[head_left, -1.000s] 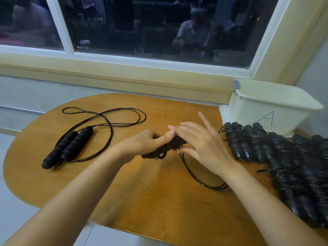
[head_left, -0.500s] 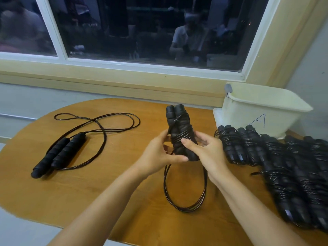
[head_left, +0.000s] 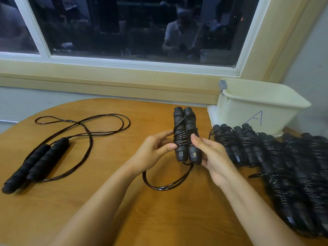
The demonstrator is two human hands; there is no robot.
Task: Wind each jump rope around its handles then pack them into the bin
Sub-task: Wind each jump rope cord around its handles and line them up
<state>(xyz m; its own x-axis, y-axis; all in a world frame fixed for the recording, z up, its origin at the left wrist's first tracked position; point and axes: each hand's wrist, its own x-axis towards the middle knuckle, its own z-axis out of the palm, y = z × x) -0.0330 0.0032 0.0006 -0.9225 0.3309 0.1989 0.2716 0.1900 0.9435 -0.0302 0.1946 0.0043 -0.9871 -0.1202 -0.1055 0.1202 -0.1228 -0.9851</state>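
Two black jump-rope handles [head_left: 184,125] stand side by side, upright, above the middle of the wooden table [head_left: 124,219]. Several turns of cord wrap their middle. My left hand [head_left: 152,153] pinches the bundle from the left and my right hand [head_left: 211,157] grips it from the right. The unwound cord [head_left: 159,186] hangs below in a loop onto the table. An unwound jump rope [head_left: 40,160] lies at the left, its cord sprawled behind it. The cream bin [head_left: 262,107], marked with an A, stands at the back right.
Several wound jump ropes [head_left: 284,166] lie in a row along the table's right side, from the bin's foot toward me. A window with a cream sill runs behind the table. The table's round edge curves at the left.
The handles were lifted from lying low on the table to standing upright between both hands. The hanging cord loop has grown shorter and swung left.
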